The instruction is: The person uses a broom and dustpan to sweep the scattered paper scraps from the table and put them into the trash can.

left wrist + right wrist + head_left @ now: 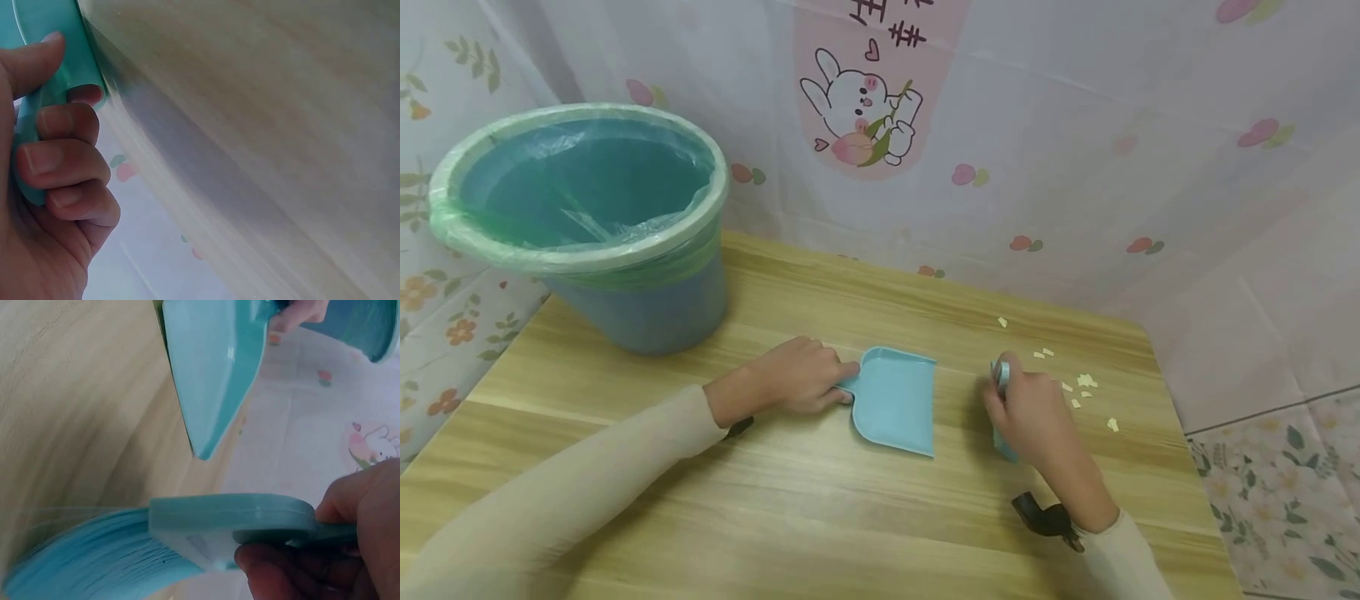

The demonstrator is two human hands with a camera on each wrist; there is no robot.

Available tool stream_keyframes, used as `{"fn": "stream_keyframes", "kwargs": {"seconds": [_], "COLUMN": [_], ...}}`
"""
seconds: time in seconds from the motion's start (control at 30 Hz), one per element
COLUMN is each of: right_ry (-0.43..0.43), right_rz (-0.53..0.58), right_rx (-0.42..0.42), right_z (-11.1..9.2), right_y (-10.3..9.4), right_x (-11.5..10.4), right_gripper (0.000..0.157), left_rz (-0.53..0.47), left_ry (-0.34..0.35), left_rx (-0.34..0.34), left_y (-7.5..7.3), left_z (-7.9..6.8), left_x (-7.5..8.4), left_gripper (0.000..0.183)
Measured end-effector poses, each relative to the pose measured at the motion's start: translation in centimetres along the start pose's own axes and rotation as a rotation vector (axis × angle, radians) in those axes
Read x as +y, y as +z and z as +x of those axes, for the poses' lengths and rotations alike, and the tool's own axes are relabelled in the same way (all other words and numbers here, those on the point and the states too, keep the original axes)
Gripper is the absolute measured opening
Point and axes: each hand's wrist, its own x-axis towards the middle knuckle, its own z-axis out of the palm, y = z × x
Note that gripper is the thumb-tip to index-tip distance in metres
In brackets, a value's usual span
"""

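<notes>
A light blue dustpan (895, 402) lies on the table with its wide edge facing right. My left hand (801, 375) grips its handle; in the left wrist view the fingers (62, 159) curl round that handle. To the right, my right hand (1033, 412) holds a blue hand brush (1002, 446) by its handle, apart from the dustpan. The right wrist view shows the brush's bristles (106, 559) bent to one side. Several small pale paper scraps (1086, 381) are scattered on the table just beyond and right of the right hand.
A blue bucket (662, 312) lined with a thin greenish plastic bag stands at the table's back left. The wooden table (820, 517) meets a patterned white curtain (1045, 125) along its back. Tiled wall (1300, 467) lies beyond its right edge.
</notes>
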Motion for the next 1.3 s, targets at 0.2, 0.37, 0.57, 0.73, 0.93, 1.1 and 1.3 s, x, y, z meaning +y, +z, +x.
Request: {"fn": "stream_keyframes", "kwargs": {"seconds": [0.2, 0.37, 0.57, 0.73, 0.93, 1.1, 1.3], "right_ry": [-0.131, -0.165, -0.146, -0.116, -0.061, 0.029, 0.092], "right_rz": [0.07, 0.136, 0.228, 0.296, 0.194, 0.035, -0.012], "right_rx": [0.027, 0.019, 0.02, 0.078, 0.158, 0.05, -0.102], "right_z": [0.5, 1.1, 2.3, 3.0, 2.5, 1.6, 1.2], "right_y": [0.9, 1.1, 1.5, 1.5, -0.1, -1.6, -1.5], "right_x": [-0.5, -1.5, -3.2, -4.1, -3.2, -2.0, -1.8], "right_gripper": [0.012, 0.008, 0.006, 0.003, 0.007, 0.009, 0.013], "left_rz": [0.038, 0.05, 0.039, 0.039, 0.049, 0.051, 0.046], "left_ry": [0.026, 0.006, -0.025, -0.035, -0.042, -0.044, -0.045], "left_rx": [0.003, -0.036, -0.063, -0.073, -0.083, -0.091, -0.09], "left_y": [-0.3, -0.7, -0.9, -0.9, -0.8, -1.0, -1.1], "left_z": [0.5, 0.8, 0.8, 0.7, 0.8, 0.7, 0.6], "left_x": [-0.2, -0.1, 0.1, 0.1, 0.2, 0.3, 0.2], "left_gripper": [0.028, 0.028, 0.028, 0.031, 0.035, 0.035, 0.034]}}
